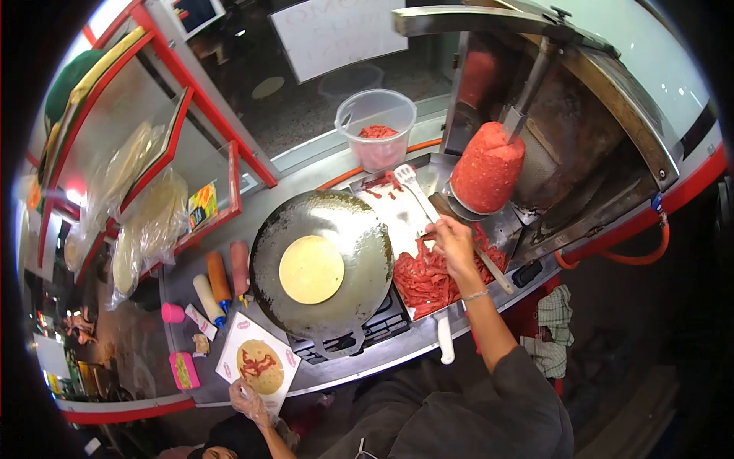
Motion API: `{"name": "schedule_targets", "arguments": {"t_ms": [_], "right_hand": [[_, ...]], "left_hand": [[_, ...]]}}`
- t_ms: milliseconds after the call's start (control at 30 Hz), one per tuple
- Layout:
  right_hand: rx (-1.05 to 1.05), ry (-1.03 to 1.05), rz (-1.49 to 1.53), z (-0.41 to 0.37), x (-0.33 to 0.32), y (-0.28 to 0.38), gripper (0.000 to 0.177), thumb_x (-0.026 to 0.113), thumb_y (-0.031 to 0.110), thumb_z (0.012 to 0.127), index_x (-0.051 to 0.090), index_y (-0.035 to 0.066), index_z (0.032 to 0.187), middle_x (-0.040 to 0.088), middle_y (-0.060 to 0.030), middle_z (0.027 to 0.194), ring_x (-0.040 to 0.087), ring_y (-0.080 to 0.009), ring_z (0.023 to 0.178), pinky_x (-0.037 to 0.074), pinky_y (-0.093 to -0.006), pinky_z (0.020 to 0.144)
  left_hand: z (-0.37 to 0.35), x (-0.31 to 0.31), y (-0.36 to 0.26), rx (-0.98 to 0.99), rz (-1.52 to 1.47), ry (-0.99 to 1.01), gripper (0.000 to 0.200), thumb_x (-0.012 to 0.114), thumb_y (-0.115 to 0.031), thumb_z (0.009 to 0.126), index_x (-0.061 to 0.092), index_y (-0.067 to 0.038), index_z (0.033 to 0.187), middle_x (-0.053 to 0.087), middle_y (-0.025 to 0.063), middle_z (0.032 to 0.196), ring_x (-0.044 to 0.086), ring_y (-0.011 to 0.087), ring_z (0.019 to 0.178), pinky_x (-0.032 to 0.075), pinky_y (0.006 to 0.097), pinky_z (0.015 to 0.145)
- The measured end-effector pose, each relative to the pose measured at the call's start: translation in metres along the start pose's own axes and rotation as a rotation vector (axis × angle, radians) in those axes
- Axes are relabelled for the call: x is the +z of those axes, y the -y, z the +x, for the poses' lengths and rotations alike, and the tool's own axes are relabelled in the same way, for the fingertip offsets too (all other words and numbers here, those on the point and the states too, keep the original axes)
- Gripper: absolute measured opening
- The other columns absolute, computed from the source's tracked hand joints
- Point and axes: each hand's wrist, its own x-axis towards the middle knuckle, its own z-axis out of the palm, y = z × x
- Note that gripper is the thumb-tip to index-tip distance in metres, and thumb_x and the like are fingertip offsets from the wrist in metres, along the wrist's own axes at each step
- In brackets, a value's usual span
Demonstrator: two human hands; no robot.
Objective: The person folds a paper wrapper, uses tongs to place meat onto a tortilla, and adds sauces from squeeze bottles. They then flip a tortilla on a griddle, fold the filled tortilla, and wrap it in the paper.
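Note:
My bare right hand [453, 243] is closed around pale tongs [415, 191] with a slotted end, held over the metal tray. Below it lies a heap of sliced red meat [432, 287]. A wooden-handled tool [493, 271] with a dark blade passes under the hand. My left hand [248, 402], in a clear plastic glove, has its fingers curled at the lower left edge of a tortilla [267, 379] topped with red meat. That tortilla rests on printed white paper [235, 344]. What the gloved fingers hold, I cannot tell.
A black griddle [355, 279] holds another tortilla [311, 269]. Behind stand a clear bucket [376, 157] and a meat cone [489, 168] on a spit. A white-handled knife [445, 340] overhangs the front edge. Sauce bottles [217, 281] stand left; a person's head [222, 453] is at the bottom.

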Motion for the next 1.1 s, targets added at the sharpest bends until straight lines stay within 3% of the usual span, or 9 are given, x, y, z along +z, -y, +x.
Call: {"name": "schedule_targets", "arguments": {"t_ms": [100,367,500,600,733,767,867,1033,1100], "right_hand": [[-0.085,0.051,-0.046,-0.036,0.012,0.034,0.029,0.052,0.012,0.106,0.062,-0.006,0.126,0.063,0.0009,0.084,0.031,0.0019,0.048,0.026,-0.0186,0.044],[-0.052,0.411,-0.333,-0.144,0.107,0.067,0.030,0.055,0.010,0.104,0.062,-0.008,0.128,0.067,-0.0038,0.089,0.034,0.0018,0.048,0.027,-0.0184,0.042],[0.027,0.593,-0.717,-0.204,0.189,0.029,0.029,0.057,0.010,0.102,0.066,-0.003,0.127,0.069,0.0002,0.083,0.038,0.0012,0.050,0.030,-0.0181,0.043],[-0.088,0.823,-1.003,-0.237,0.244,-0.025,0.028,0.059,0.009,0.096,0.069,-0.003,0.120,0.076,-0.0062,0.084,0.066,-0.0126,0.077,0.054,-0.0317,0.074],[-0.315,0.986,-1.254,-0.271,0.288,-0.112,0.030,0.065,0.006,0.087,0.070,-0.003,0.115,0.074,-0.0178,0.094,0.071,-0.0321,0.082,0.056,-0.0394,0.079],[-0.494,1.007,-1.250,-0.278,0.289,-0.127,0.031,0.067,0.005,0.084,0.072,-0.001,0.113,0.074,-0.0192,0.097,0.071,-0.0362,0.086,0.057,-0.0403,0.078],[-0.371,0.956,-1.321,-0.298,0.299,-0.104,0.032,0.068,0.005,0.082,0.072,-0.001,0.113,0.073,-0.0199,0.100,0.070,-0.0392,0.088,0.056,-0.0435,0.081],[-0.184,0.755,-1.334,-0.311,0.299,-0.097,0.029,0.068,0.007,0.085,0.072,0.000,0.113,0.073,-0.0195,0.100,0.070,-0.0387,0.087,0.055,-0.0420,0.079],[-0.295,0.786,-1.317,-0.301,0.274,-0.120,0.029,0.068,0.009,0.086,0.073,0.002,0.113,0.073,-0.0198,0.099,0.070,-0.0381,0.087,0.055,-0.0417,0.078]], "left_hand": [[0.016,0.002,0.023,-0.124,-0.017,0.054,0.018,0.064,-0.016,0.096,0.068,0.002,0.095,0.067,0.0148,0.089,0.066,0.0298,0.082,0.050,0.0412,0.076],[0.094,-0.006,0.034,-0.154,-0.457,0.257,0.019,0.064,-0.012,0.096,0.069,0.000,0.109,0.070,0.0114,0.102,0.068,0.0211,0.093,0.054,0.0354,0.085],[0.111,-0.005,0.059,0.027,-0.553,0.402,0.024,0.070,-0.013,0.091,0.070,-0.005,0.113,0.070,0.0097,0.103,0.069,0.0216,0.092,0.055,0.0343,0.084],[0.118,0.007,0.076,0.136,-0.612,0.520,0.033,0.075,-0.017,0.086,0.069,-0.007,0.117,0.069,0.0104,0.111,0.068,0.0272,0.100,0.053,0.0383,0.090],[0.104,0.021,0.088,0.385,-0.562,0.611,0.055,0.083,-0.027,0.076,0.066,-0.013,0.127,0.055,0.0147,0.142,0.050,0.0351,0.134,0.040,0.0486,0.113],[0.102,0.020,0.089,0.379,-0.573,0.612,0.055,0.083,-0.027,0.076,0.066,-0.013,0.127,0.055,0.0147,0.142,0.050,0.0351,0.134,0.040,0.0486,0.113],[0.099,0.012,0.087,0.521,-0.427,0.793,0.057,0.082,-0.033,0.073,0.065,-0.015,0.125,0.041,0.0150,0.155,0.028,0.0354,0.150,0.019,0.0603,0.123],[0.075,0.019,0.104,0.600,-0.533,0.725,0.043,0.082,-0.033,0.073,0.063,-0.012,0.106,0.043,0.0143,0.153,0.031,0.0356,0.149,0.021,0.0608,0.122],[0.075,0.012,0.105,0.514,-0.639,0.636,0.042,0.081,-0.031,0.073,0.064,-0.011,0.105,0.046,0.0143,0.150,0.035,0.0363,0.146,0.025,0.0609,0.120]]}}
